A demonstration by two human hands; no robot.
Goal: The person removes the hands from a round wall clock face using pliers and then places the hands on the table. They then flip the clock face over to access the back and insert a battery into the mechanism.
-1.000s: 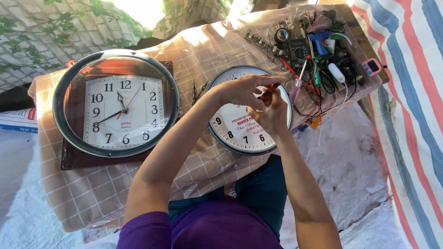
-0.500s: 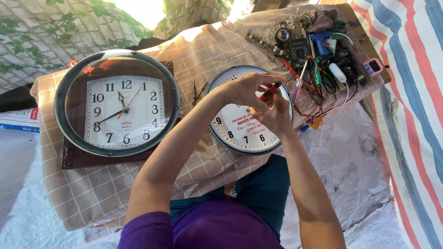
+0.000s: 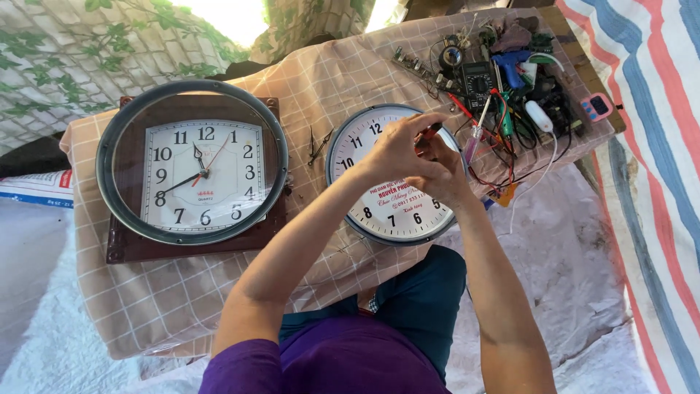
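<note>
Round white clock (image 3: 386, 208) lies directly beneath both hands. Left hand (image 3: 397, 149) and right hand (image 3: 441, 171) touch above its face, fingers pinched together on a small red-tipped tool (image 3: 430, 133). Left of them sits a brown-framed clock (image 3: 193, 171); a tool pile (image 3: 510, 87) lies beyond the right hand.

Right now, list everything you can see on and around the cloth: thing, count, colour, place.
Square wall clock: one, brown frame with grey round rim, white face; left on the cloth.
Round wall clock: one, grey rim, white face; centre, under the hands.
Checked cloth: one, beige; covers the work surface.
Multimeter: one, black; top right among the tools.
Tangle of tools and wires: many, mixed colours; top right.
Small pink device: one; far right edge.
Striped tarp: one, blue, red, white; right.
Left hand: over the round clock.
Right hand: beside it, fingers meeting on something small and red.
</note>
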